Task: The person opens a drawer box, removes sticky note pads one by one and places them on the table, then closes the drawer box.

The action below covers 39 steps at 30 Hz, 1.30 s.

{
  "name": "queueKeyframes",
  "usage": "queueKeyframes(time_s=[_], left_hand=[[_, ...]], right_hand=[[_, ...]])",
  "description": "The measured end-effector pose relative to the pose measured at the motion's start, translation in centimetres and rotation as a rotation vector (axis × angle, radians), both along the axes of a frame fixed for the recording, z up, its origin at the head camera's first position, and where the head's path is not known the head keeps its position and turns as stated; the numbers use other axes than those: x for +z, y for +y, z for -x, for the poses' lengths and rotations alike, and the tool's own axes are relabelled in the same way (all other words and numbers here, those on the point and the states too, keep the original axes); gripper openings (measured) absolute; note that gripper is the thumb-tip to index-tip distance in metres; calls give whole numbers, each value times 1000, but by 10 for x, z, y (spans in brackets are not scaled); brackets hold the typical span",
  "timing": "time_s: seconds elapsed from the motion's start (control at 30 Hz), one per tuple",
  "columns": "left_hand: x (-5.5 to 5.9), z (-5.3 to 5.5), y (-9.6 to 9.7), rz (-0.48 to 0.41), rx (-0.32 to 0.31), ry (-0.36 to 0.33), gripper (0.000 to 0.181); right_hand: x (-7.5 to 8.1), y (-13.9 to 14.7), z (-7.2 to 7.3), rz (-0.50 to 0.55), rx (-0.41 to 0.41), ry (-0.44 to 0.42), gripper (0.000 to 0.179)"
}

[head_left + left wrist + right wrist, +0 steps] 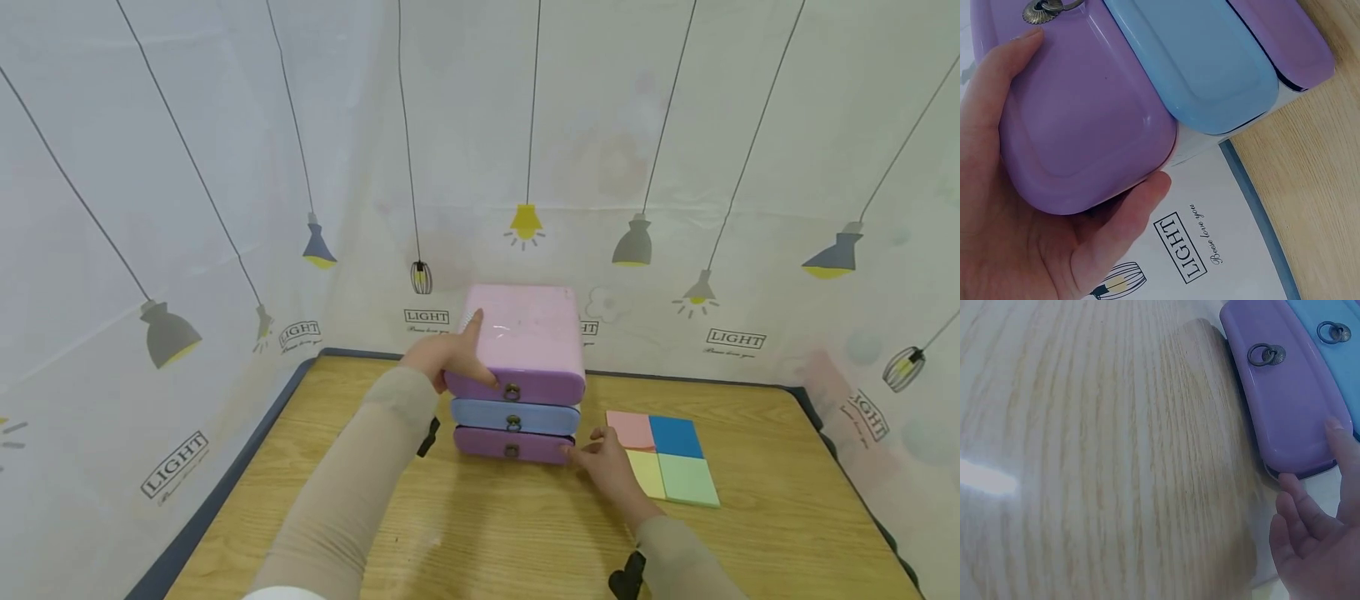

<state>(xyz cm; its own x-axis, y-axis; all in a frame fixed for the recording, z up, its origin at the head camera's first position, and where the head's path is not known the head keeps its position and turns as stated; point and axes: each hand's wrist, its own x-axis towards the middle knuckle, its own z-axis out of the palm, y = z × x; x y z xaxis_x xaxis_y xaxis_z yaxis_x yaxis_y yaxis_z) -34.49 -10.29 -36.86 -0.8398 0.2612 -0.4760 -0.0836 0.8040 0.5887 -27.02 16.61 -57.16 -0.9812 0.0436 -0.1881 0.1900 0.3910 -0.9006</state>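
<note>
A small three-drawer chest point(525, 325) stands upright on the table, with a pink top and purple, blue and purple drawer fronts. My left hand point(453, 354) grips its upper left corner. In the left wrist view that thumb lies on the purple top drawer point(1091, 106) near the metal pull, and the fingers wrap round the side. Down at the right, my right hand point(606, 462) pinches the end of the purple bottom drawer point(1291, 406), thumb on the front and a fingertip at its edge. The blue middle drawer point(517, 414) sits between them.
Right of the chest lie flat sticky-note pads point(688, 479) in pink, blue, yellow and green. The wood-grain table point(465, 533) meets a lamp-patterned backdrop point(480, 167) behind and at both sides.
</note>
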Motion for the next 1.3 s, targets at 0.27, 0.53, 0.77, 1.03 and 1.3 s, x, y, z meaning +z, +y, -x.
queueKeyframes(time_s=[0.27, 0.53, 0.77, 1.03, 1.3], left_hand=[[3, -2, 2, -124, 60, -61, 137], [4, -2, 2, -210, 104, -102, 136], [3, 0, 3, -186, 105, -115, 135], [0, 0, 1, -178, 89, -99, 135], [2, 0, 2, -185, 91, -112, 136]], right_hand=[[-6, 0, 7, -9, -9, 26, 71], [-6, -3, 9, -14, -17, 23, 65], [-8, -4, 10, -14, -42, 21, 60], [-8, -3, 6, -19, -40, 46, 57], [9, -6, 0, -61, -26, 112, 54]])
